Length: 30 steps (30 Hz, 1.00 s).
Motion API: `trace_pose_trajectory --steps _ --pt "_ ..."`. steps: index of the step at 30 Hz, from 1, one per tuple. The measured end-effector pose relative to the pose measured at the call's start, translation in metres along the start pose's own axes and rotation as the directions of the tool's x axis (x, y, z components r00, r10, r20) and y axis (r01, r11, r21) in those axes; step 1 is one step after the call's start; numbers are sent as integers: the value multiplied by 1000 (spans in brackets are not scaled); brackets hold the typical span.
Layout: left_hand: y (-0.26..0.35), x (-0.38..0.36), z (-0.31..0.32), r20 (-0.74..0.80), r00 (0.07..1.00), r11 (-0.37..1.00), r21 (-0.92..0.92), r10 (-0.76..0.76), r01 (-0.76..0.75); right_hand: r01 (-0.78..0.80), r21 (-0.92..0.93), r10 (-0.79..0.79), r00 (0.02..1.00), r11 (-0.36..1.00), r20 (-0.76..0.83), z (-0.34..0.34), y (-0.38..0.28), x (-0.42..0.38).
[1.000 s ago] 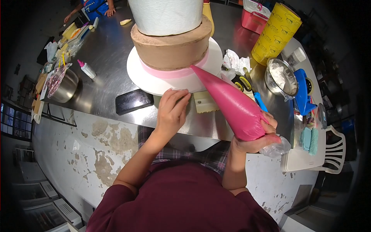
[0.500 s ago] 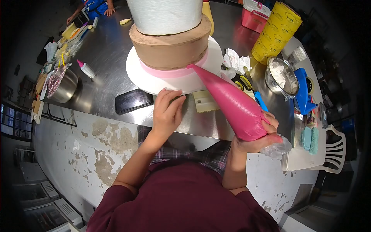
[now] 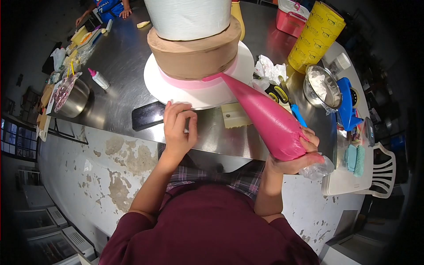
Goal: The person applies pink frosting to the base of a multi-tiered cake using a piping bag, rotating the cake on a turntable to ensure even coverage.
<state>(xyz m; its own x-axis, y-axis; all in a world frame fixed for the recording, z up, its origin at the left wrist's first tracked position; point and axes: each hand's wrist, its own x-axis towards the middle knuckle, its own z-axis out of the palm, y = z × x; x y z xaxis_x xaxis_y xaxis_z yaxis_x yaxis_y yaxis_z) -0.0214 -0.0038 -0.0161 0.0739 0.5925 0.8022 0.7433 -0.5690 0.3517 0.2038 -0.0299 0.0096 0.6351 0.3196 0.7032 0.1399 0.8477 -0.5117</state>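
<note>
A two-tier cake stands on a round white board (image 3: pixel 194 98), its brown lower tier (image 3: pixel 194 57) below a pale grey-white upper tier (image 3: pixel 187 17). Light pink icing (image 3: pixel 176 82) rings the base. My right hand (image 3: pixel 295 154) is closed around the wide end of a piping bag (image 3: pixel 265 115) full of dark pink cream. The bag's tip meets the base's right front, where a short dark pink strip (image 3: pixel 211 78) lies. My left hand (image 3: pixel 180 126), fingers loosely bent and apart, has its fingertips at the board's front rim.
Beside my left hand lies a black phone (image 3: pixel 148 115). A cream-coloured scraper (image 3: pixel 234 115), scissors (image 3: pixel 278 93) and crumpled paper (image 3: pixel 269 68) are near the bag. Farther right are a bowl (image 3: pixel 322 88) and a yellow roll (image 3: pixel 316 37). A person (image 3: pixel 108 9) stands across the table.
My left hand has moved left along the board's rim, its fingers curling more. The dark pink strip now stretches farther left from the bag's tip. My right hand has barely moved.
</note>
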Motion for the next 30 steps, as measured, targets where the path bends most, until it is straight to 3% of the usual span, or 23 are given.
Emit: trace_pose_trajectory --steps 18,24,30 --pt "-28 0 -20 -93 987 974 174 -128 142 -20 -1 20 1000 1000 -24 -4 4 -1" --pt "-31 -1 -25 -107 970 962 147 -217 231 -17 -5 17 1000 1000 -26 -2 4 -1" --pt "-20 -8 -20 -62 991 982 140 -121 128 -17 13 17 1000 1000 -14 -2 4 0"
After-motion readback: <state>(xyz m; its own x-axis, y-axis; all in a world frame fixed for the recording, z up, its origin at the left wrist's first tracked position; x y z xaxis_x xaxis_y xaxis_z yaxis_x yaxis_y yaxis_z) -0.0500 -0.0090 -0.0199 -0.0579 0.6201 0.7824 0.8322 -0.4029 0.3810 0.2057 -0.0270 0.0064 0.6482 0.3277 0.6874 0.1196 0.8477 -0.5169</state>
